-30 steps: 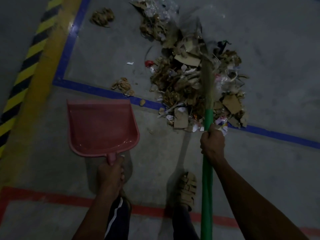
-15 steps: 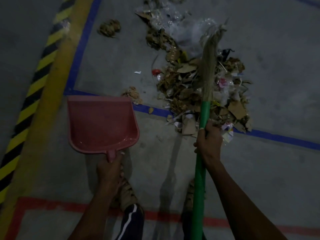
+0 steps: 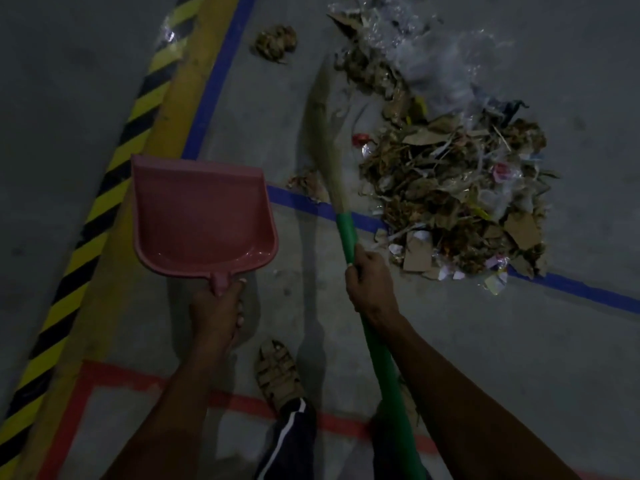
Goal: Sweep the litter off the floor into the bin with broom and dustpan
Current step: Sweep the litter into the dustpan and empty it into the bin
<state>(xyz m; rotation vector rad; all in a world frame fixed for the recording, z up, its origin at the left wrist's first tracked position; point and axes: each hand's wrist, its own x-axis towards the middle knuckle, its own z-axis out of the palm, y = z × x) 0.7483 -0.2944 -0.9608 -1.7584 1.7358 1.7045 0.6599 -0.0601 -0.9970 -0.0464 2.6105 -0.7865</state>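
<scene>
My left hand grips the empty pink plastic dustpan left of the brown litter heap, ready as receiver, while my right hand grips the green-handled straw broom, bristles angled far-left for gathering strays.

No legible text, label, brand name or numeral appears on any surface in the head view. The only sign-like markings are painted or taped floor lines: a yellow-and-black diagonal hazard stripe beside a plain yellow band, a blue boundary line that turns a corner and runs under the litter pile, and a red line near the lower edge. None of these carries lettering. The pink dustpan and the green broom handle show no readable mark. Scraps of paper and wrapper within the litter are too small and dim for any print to be made out.
</scene>
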